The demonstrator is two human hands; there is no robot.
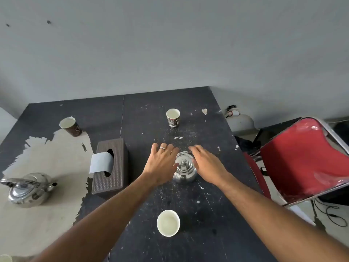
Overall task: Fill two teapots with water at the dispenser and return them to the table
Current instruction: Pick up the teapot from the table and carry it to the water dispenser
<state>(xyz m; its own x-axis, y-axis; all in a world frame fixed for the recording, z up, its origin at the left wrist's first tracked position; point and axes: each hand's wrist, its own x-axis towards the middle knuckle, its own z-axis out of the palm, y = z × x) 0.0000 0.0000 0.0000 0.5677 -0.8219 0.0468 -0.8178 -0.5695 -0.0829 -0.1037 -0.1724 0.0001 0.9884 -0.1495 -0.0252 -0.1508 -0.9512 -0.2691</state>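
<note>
A small steel teapot (184, 170) with a knobbed lid stands in the middle of the dark table (207, 214). My left hand (162, 162) hovers just left of it, fingers spread, a ring on one finger. My right hand (206, 164) is just right of it, fingers apart, reaching over the pot's far side. Neither hand is closed on the pot; whether they touch it I cannot tell. A second, larger steel teapot (28, 190) with a handle and spout stands at the left on the worn pale patch of the table.
Three paper cups stand on the table: one near me (168, 223), one far centre (173, 118), one far left (70, 126). A brown tissue box (110, 165) lies between the teapots. A red folding chair (306, 157) stands at the right, with cables on the floor.
</note>
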